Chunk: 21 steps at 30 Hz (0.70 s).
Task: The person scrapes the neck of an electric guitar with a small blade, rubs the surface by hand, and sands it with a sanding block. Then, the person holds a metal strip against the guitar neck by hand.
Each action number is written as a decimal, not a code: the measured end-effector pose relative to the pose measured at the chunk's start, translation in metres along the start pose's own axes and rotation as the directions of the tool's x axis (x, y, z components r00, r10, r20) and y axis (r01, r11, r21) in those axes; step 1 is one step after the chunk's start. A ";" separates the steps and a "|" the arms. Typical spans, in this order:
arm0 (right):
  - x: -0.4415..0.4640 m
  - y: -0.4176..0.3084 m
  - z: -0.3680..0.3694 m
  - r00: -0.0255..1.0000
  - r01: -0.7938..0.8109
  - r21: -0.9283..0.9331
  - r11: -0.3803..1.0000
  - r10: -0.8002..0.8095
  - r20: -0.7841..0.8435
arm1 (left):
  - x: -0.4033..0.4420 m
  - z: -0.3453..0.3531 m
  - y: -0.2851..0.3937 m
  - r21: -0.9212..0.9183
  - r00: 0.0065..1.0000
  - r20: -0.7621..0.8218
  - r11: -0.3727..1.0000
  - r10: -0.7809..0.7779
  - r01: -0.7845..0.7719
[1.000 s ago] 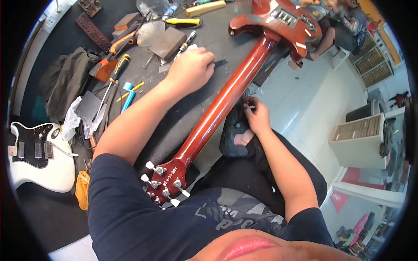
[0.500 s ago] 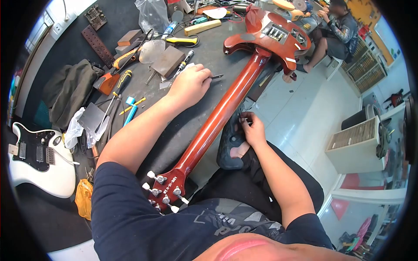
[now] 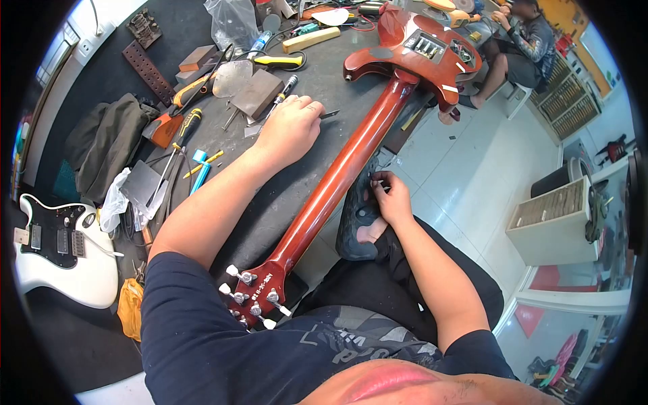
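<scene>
My left hand (image 3: 291, 128) is closed over the dark bench top, with a thin dark pointed tool (image 3: 330, 114) sticking out past its fingertips; the rest of that tool is hidden. Right of it, a glossy red-brown electric guitar (image 3: 344, 172) lies face down, its neck running diagonally towards me. White-buttoned tuners show on the headstock (image 3: 260, 293), and the body has an uncovered cavity at its back. Beyond the neck, my right hand (image 3: 393, 201) has curled fingers beside a dark shoe (image 3: 358, 233). Whatever those fingers hold, if anything, is too small to make out.
A metal block (image 3: 258, 94), screwdrivers (image 3: 192, 126), a yellow-handled tool (image 3: 278, 61) and a wooden stick (image 3: 312, 40) crowd the bench. A white guitar (image 3: 67, 253) lies far left. Another person (image 3: 530, 47) sits at the back right. A cabinet (image 3: 550, 223) stands on the right.
My left hand has shifted slightly left and up with the pointed tool in it. My right hand stays by the shoe, its fingers still curled.
</scene>
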State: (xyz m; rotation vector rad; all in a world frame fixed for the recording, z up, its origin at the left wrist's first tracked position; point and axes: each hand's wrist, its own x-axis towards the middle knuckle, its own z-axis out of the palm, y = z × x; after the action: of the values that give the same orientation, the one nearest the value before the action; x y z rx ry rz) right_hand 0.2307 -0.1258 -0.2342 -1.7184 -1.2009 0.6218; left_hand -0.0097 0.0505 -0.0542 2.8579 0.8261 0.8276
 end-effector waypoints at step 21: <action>0.000 0.001 -0.001 1.000 -0.023 -0.011 1.000 0.023 0.000 | -0.001 0.006 -0.009 0.005 0.999 -0.043 1.000 -0.007 0.007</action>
State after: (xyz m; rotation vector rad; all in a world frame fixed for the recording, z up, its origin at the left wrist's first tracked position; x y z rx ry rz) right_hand 0.2323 -0.1261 -0.2347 -1.7438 -1.1885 0.6304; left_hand -0.0118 0.0577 -0.0612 2.8497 0.8441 0.8905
